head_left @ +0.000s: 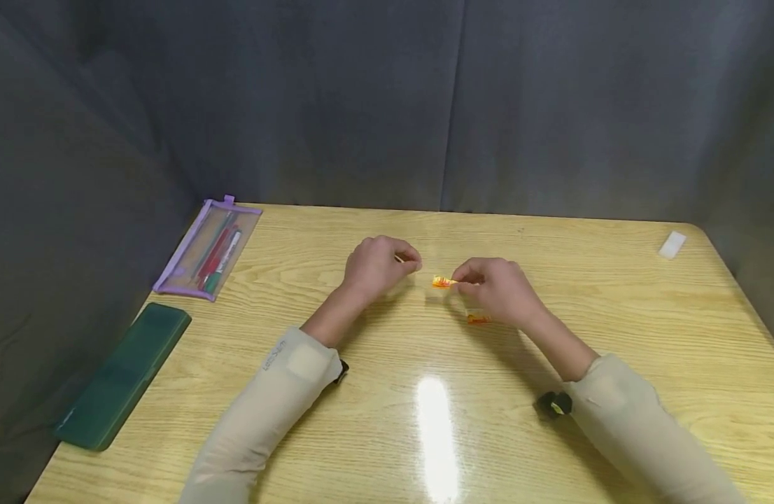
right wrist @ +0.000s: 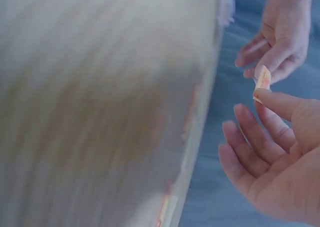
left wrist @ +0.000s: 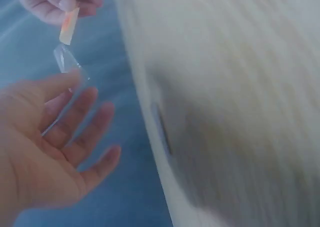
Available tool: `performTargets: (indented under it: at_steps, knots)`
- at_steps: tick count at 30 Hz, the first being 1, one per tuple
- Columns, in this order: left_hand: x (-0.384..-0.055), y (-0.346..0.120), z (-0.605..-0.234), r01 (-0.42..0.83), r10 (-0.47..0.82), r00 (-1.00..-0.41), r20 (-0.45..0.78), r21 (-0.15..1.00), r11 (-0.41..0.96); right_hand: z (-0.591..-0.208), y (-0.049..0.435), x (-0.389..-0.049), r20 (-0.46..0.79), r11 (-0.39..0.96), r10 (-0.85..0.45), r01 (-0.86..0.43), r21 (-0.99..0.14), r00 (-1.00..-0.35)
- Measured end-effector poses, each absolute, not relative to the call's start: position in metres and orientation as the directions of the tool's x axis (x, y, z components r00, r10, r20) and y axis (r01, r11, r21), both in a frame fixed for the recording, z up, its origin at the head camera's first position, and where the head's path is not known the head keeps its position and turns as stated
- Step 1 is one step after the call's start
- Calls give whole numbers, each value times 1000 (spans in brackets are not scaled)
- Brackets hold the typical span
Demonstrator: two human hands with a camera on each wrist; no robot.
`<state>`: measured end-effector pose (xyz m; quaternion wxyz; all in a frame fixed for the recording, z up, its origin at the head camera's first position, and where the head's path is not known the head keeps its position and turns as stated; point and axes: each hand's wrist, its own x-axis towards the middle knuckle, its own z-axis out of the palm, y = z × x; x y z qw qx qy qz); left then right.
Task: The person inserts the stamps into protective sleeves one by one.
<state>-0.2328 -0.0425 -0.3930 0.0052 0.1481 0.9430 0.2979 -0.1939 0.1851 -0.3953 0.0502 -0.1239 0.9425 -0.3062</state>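
My right hand [head_left: 497, 287] pinches a small yellow-and-orange printed wrapper piece [head_left: 442, 282] between thumb and index finger, its other fingers loosely bent in the right wrist view. Facing it across a small gap is my left hand [head_left: 379, 264]. A crumpled bit of clear plastic film [left wrist: 66, 60] sticks out from the left thumb and index fingertips, which pinch it; the other left fingers are spread. On the table under the right hand lies another clear piece with an orange printed edge [head_left: 478, 318], partly hidden by that hand.
A purple-edged mesh pencil pouch [head_left: 184, 271] with several pens lies at the back left of the wooden table [head_left: 336, 448]. Nearer on the left is a long dark green case [head_left: 125, 378]. A small white block [head_left: 672, 245] sits at the far right. Dark curtains [head_left: 374, 105] surround the table.
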Motion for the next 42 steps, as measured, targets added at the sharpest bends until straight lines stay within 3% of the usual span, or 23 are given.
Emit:
performTargets:
  at_steps: [6,12,20,27,42]
  knots:
    - [-229,-51,-382,184,283,-958,38,841,509,-380,194,-194,-131,670,-198,-37,-742,-971]
    - [-226,-52,-382,-55,338,-929,-148,962,269,-370,207,-195,-196,476,-193,83,-876,-962]
    - [-226,-40,-392,-234,376,-892,-251,968,92,-374,220,-197,-161,379,-187,81,-922,-969]
    - [-228,-40,-391,-429,436,-826,-357,900,-76,-375,227,-195,-165,332,-179,98,-938,-970]
    - [-225,-44,-391,-469,429,-815,-390,878,-92,-371,222,-202,-189,342,-188,116,-932,-964]
